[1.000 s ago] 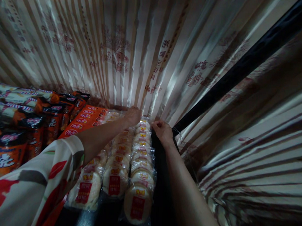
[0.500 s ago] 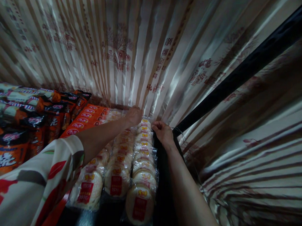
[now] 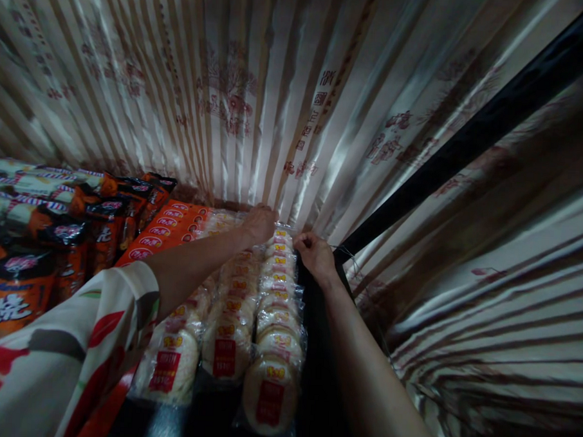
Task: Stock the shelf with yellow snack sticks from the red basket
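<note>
Both my arms reach to the back of a dark shelf lined with rows of round white cakes in clear packets (image 3: 273,295) with red and yellow labels. My left hand (image 3: 259,222) is closed at the far end of the rows, against the striped curtain (image 3: 258,101); what it grips is hidden. My right hand (image 3: 315,255) is curled shut beside the rightmost row, close to the black shelf post (image 3: 469,136), on something I cannot make out.
Flat orange packets (image 3: 162,235) lie left of the cakes. Further left stand dark orange snack bags (image 3: 63,247). Shiny striped cloth with red characters hangs behind and to the right. My left sleeve (image 3: 58,356) is white with red shapes.
Both hands have stayed almost still at the back of the shelf; the view has shifted slightly.
</note>
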`<action>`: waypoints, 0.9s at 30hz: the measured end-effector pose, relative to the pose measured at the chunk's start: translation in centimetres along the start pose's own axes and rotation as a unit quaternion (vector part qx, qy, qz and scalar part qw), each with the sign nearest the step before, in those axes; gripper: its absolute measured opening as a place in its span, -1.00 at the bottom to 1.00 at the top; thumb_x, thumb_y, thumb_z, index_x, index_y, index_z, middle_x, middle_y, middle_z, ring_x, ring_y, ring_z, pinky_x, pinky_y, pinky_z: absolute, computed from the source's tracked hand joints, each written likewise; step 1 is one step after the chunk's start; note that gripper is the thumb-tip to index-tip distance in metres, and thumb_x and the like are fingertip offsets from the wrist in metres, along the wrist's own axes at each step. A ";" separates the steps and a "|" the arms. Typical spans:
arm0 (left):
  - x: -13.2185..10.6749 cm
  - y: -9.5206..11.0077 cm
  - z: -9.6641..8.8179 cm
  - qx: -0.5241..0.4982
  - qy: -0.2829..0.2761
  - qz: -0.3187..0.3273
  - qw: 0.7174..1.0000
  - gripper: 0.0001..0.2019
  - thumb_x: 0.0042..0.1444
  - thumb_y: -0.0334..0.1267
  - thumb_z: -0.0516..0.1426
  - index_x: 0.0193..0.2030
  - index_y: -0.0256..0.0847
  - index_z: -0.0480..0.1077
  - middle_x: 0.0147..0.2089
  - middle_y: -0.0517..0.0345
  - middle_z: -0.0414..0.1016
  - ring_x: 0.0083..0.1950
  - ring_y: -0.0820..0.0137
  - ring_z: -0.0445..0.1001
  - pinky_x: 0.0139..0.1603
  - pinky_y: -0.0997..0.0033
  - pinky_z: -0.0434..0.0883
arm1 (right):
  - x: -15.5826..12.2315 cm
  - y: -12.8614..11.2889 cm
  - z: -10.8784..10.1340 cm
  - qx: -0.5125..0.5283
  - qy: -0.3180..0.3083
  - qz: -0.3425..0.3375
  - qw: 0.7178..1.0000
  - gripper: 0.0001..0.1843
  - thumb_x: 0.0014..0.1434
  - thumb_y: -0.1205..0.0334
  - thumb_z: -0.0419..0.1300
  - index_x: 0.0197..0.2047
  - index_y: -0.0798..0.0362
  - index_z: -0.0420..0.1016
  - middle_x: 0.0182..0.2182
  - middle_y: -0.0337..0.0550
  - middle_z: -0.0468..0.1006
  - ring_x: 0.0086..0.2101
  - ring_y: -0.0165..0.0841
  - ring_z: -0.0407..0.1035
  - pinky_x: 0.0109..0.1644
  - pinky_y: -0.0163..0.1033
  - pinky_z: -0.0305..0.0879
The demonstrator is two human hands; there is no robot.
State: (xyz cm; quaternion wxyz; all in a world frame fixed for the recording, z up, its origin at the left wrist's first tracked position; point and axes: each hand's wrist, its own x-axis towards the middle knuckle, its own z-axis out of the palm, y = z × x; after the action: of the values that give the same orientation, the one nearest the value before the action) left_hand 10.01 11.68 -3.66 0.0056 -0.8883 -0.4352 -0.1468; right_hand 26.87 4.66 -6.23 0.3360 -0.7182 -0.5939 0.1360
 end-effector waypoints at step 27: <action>-2.6 1.8 -1.9 0.054 -0.037 0.066 0.996 -0.80 0.13 -0.44 0.03 -0.24 -0.34 0.48 -0.17 -0.06 0.55 -0.11 0.28 0.44 0.06 0.33 0.28 | -1.1 0.3 -1.0 0.032 0.028 0.013 0.999 -0.77 0.04 0.04 0.11 -0.39 0.00 0.47 -0.44 -0.20 0.55 -0.39 -0.31 0.41 -0.28 -0.24 0.27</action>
State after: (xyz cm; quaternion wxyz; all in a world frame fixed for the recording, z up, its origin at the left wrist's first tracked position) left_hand 9.38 8.28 -2.35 0.0468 -0.9183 -0.3828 -0.0892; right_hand 27.44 3.26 -5.90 0.3732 -0.7184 -0.5703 0.1392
